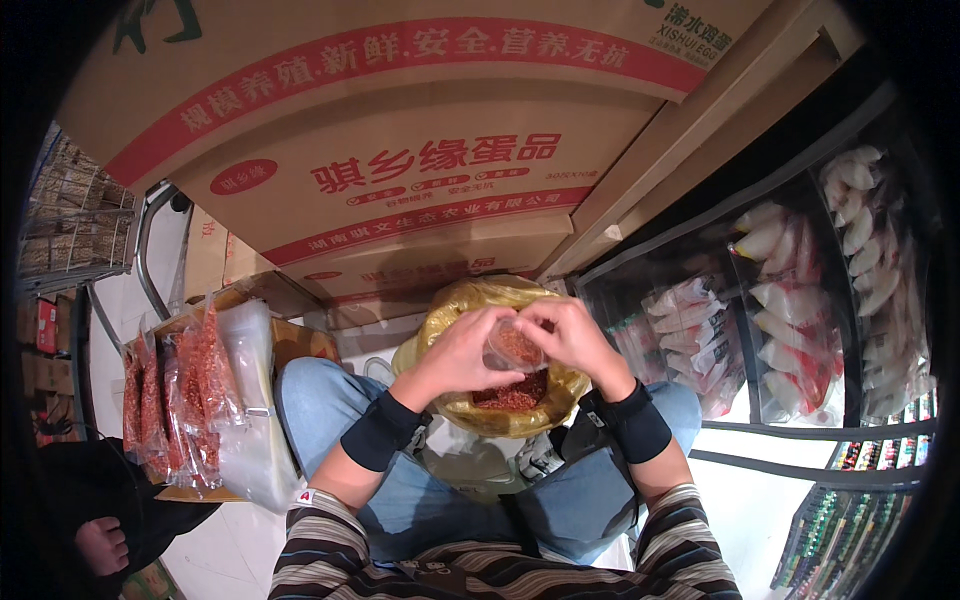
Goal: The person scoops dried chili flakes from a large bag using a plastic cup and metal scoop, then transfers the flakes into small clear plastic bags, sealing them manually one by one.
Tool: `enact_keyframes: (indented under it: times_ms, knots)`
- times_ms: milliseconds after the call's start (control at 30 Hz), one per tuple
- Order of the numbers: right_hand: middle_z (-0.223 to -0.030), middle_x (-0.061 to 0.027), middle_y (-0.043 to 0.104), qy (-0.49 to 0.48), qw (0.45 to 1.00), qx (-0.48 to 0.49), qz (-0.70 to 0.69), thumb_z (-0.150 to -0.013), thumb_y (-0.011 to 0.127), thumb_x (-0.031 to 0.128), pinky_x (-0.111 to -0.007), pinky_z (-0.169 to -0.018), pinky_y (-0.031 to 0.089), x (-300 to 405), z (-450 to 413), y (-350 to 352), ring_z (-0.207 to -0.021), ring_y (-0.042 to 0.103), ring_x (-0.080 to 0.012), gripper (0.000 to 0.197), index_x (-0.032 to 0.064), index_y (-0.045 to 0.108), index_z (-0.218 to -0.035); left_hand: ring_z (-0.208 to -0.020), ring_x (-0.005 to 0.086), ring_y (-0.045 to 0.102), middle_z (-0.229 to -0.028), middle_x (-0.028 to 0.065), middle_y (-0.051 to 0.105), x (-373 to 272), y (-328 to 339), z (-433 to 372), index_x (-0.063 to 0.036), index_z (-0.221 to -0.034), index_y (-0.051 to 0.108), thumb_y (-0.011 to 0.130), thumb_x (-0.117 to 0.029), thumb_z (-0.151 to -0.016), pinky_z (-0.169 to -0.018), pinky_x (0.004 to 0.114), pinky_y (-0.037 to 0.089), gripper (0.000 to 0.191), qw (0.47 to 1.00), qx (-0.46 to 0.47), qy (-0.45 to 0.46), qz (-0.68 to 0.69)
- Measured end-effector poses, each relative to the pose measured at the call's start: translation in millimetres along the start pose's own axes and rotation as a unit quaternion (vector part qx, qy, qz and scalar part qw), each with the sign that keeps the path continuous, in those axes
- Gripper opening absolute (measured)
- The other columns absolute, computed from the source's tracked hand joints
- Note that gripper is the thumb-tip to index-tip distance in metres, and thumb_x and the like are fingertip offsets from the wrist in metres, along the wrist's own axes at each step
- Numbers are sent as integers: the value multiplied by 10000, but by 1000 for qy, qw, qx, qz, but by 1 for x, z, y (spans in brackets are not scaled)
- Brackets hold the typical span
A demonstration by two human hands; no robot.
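Note:
Between my two hands, over the mouth of a yellow plastic bag (442, 304), is a small clear plastic cup (514, 351) with reddish flakes in it. My left hand (461, 349) wraps the cup from the left side. The fingers of my right hand (568, 330) pinch its rim from the right. Inside the bag lies a heap of red crushed chili flakes (510, 396), partly hidden by my hands and the cup. The bag stands between my knees, its edge folded outward over what seems to be a pale bucket.
At left, an open carton (304, 349) bears filled clear bags of red flakes (187, 390) and a stack of flat clear bags (251, 397). Stacked cardboard boxes (427, 150) rise ahead. Packaged goods hang in a rack (791, 322) at right. Another person's hand (103, 545) shows lower left.

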State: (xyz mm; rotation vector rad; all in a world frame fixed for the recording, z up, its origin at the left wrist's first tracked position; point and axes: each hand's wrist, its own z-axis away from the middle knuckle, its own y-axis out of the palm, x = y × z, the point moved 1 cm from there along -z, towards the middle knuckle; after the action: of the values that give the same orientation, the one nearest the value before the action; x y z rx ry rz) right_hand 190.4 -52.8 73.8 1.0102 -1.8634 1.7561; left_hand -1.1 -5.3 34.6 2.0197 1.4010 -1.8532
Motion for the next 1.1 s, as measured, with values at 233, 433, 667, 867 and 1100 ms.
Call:
enact_keyframes:
  times_ms: [233,433,667,867,1100]
  knots:
    - [-757,-246,589,155,982,-107,23,-988,449,228,-466,-647,446,-62,10,25,-766,609,-419,336,-26,582,-813,-1091,346,555,-1139,173,578,19,-41,0,10,-1277,477,833,-506,-586,-946,419,416,934,983,-114,-99,-102]
    - [-1068,-229,652,278,938,148,146,-892,556,255,-465,-878,500,-134,50,137,-1029,616,-401,417,56,501,-1254,-1012,350,563,-1086,176,575,16,-52,1,17,-1263,476,796,-552,-626,-894,421,419,912,961,-174,-80,-198]
    - [-1109,-199,658,373,831,316,265,-882,562,269,-418,-866,526,-153,44,196,-1044,639,-334,324,18,670,-1056,-1011,359,540,-1091,178,555,25,-62,1,-7,-1299,459,801,-429,-662,-903,430,409,837,950,-198,-97,-219]
    - [-1147,-166,658,365,798,358,320,-902,529,203,-380,-899,520,-156,39,188,-1081,639,-293,282,79,682,-1104,-1000,359,533,-1089,174,551,28,-60,6,-25,-1306,466,807,-392,-645,-885,419,408,829,954,-173,-111,-221]
    - [-1087,-172,675,377,811,296,337,-882,533,256,-413,-867,526,-157,27,114,-1001,662,-323,293,74,687,-1054,-974,346,531,-1050,166,549,25,-61,5,-20,-1297,474,803,-382,-648,-866,412,406,813,955,-164,-110,-221]
